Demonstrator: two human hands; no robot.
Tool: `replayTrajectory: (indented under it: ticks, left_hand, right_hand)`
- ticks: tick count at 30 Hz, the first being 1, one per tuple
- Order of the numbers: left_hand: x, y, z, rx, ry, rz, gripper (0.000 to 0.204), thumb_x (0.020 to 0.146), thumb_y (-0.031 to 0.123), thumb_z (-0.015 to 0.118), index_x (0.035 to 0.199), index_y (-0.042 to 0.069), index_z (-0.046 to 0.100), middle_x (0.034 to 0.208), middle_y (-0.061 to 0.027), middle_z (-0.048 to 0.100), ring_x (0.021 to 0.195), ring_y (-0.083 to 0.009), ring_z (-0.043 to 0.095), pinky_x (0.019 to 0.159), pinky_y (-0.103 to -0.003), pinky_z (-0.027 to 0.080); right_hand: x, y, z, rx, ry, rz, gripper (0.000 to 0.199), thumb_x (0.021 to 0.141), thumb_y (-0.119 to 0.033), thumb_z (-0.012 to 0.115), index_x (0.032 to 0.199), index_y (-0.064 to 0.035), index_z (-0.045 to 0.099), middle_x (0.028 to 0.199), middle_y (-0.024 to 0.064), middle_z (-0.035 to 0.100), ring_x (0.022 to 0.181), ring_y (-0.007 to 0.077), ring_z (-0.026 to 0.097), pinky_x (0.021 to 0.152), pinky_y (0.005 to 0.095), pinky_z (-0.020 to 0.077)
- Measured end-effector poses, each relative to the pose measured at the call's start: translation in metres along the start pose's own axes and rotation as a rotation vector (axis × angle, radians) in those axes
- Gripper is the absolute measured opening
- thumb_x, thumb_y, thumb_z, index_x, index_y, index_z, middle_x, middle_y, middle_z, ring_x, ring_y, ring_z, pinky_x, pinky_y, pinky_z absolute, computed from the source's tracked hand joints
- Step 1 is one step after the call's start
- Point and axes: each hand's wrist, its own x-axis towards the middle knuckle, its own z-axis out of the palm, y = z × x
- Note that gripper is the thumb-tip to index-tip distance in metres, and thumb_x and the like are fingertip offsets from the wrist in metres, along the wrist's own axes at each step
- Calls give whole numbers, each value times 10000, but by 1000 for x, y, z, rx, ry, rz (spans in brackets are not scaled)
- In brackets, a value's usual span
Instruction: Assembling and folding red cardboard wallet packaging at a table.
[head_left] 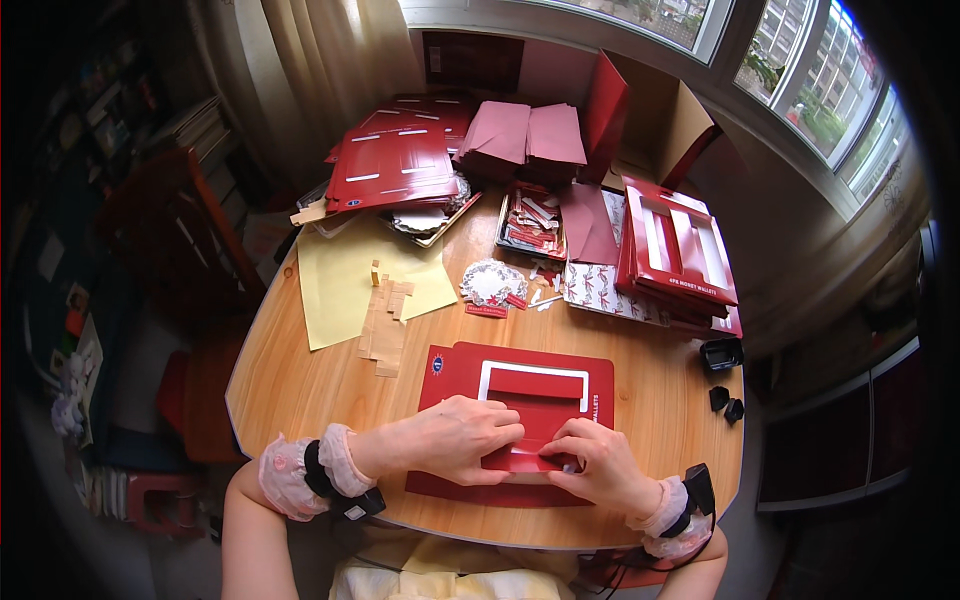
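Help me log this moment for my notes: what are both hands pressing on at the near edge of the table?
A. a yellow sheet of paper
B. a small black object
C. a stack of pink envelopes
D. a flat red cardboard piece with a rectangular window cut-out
D: the left hand and right hand both lie flat on the red cardboard piece with its white-edged window, on the wooden table.

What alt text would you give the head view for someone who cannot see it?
Both hands, left hand and right hand, press on a flat red card box with a window cut-out, lying on a wooden table. Behind it lie yellow paper, brown tape strips, stacks of red boxes and dark pink packets.
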Motion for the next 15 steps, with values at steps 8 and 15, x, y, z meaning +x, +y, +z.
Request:
replayTrajectory:
  ticks: [8,15]
  left_hand:
    - [-1,-1,11,-16,132,-16,283,916,307,724,907,40,630,880,-107,660,852,-278,683,706,-386,573]
    - [0,-5,9,-79,92,-80,229,981,245,668,893,41,614,799,-119,633,762,-309,670,658,-410,552]
  right_hand:
    - [2,2,-10,47,-48,48,188,852,-179,791,1014,-90,759,940,59,675,861,246,681,727,355,560]
    - [7,16,-16,122,-57,74,223,920,-217,756,1028,-32,696,931,130,703,824,312,681,743,385,546]
